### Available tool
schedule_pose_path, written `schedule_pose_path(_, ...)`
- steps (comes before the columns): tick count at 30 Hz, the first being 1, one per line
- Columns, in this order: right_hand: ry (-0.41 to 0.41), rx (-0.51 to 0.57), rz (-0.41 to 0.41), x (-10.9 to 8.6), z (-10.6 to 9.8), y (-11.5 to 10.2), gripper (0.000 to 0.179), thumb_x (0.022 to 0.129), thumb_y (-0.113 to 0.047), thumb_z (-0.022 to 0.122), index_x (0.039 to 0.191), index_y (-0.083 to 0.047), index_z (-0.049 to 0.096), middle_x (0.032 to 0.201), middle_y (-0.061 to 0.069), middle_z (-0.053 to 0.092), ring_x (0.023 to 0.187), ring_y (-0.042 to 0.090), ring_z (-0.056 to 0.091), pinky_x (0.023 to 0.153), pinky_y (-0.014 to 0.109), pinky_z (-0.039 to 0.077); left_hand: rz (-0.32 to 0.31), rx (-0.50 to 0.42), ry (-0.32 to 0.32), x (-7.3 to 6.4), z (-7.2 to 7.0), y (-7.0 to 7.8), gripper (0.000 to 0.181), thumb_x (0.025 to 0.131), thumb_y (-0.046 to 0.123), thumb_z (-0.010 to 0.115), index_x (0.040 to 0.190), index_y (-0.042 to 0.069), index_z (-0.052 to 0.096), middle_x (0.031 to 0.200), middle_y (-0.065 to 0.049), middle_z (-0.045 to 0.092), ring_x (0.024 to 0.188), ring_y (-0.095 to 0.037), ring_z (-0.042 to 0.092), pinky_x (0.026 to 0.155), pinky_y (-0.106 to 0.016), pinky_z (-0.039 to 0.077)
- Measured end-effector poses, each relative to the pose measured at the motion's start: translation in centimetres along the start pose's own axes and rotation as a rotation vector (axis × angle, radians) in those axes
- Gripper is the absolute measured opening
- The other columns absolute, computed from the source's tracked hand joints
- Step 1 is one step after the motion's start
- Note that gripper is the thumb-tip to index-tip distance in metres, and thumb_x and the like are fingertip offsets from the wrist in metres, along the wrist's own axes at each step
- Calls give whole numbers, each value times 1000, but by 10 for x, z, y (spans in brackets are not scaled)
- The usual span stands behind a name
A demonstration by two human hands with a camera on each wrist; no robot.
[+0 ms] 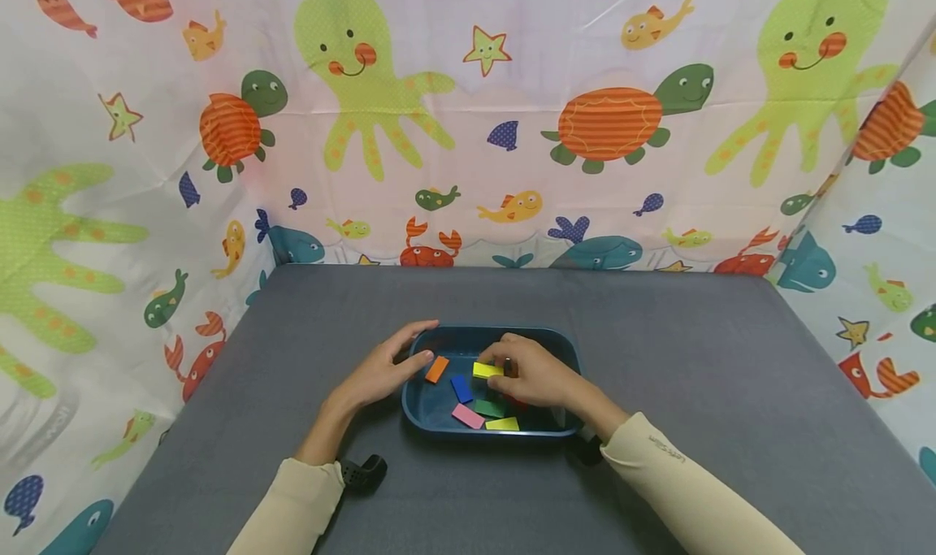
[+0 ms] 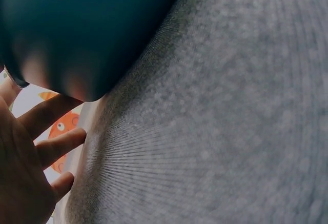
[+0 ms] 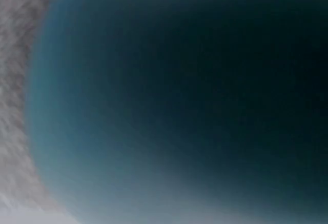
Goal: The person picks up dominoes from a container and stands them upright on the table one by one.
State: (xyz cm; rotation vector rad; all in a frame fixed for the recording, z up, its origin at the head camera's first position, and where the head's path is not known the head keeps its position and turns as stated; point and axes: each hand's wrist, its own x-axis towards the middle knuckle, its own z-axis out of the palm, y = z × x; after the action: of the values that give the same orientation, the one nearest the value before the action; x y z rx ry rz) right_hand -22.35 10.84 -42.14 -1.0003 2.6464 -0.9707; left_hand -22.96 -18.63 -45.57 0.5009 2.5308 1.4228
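Note:
A dark blue tray [image 1: 491,435] sits on the grey surface, holding several small coloured blocks. My right hand [image 1: 537,372] reaches into it and pinches a yellow block [image 1: 487,370] between thumb and fingers. A small dark piece [image 1: 509,367] shows by those fingers, its kind unclear. My left hand [image 1: 383,368] rests at the tray's left side, thumb over the rim and fingers fairly straight along the outside. In the left wrist view the spread fingers [image 2: 61,146] show below the tray wall [image 2: 92,34]. The right wrist view shows only the blurred tray wall [image 3: 56,111].
Around the left of the tray lie an orange block [image 1: 437,369], a blue block [image 1: 461,388] and a pink block [image 1: 468,416]. Nearby are a green block [image 1: 489,409] and another yellow block [image 1: 502,424]. A printed sea-animal curtain [image 1: 483,189] encloses the grey surface [image 1: 351,295].

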Motion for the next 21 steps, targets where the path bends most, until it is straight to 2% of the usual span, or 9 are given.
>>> schedule_pose_path(7, 85, 76, -20, -11, -20, -2, 28, 91, -19, 76, 119, -17, 71, 96, -1, 61, 68, 11, 52, 61, 24, 49, 0, -2, -10, 1, 0, -2, 53, 102, 41, 59, 152, 43, 40, 165, 1, 34, 154, -40, 28, 112, -66, 40)
schedule_pose_path(11, 157, 137, -38, -22, -37, 2, 27, 91, -16, 76, 117, -16, 71, 96, 0, 61, 68, 13, 54, 61, 25, 50, 8, -2, -18, 2, 0, -2, 54, 103, 43, 59, 153, 41, 39, 165, 1, 34, 152, -40, 30, 107, -61, 47)
schedule_pose_path(14, 214, 166, -15, -30, -49, 8, 26, 92, -17, 76, 117, -17, 71, 98, 0, 63, 70, 15, 55, 61, 26, 49, 8, -6, -23, 3, 0, -2, 56, 103, 43, 58, 155, 37, 38, 165, 1, 34, 152, -40, 31, 101, -55, 54)
schedule_pose_path(21, 315, 215, 73, -53, -72, 24, 26, 94, -17, 75, 119, -18, 71, 105, 2, 66, 76, 20, 55, 62, 28, 46, -2, 0, -23, 1, 0, -2, 55, 103, 40, 59, 154, 37, 39, 165, -1, 33, 152, -42, 30, 100, -55, 55)
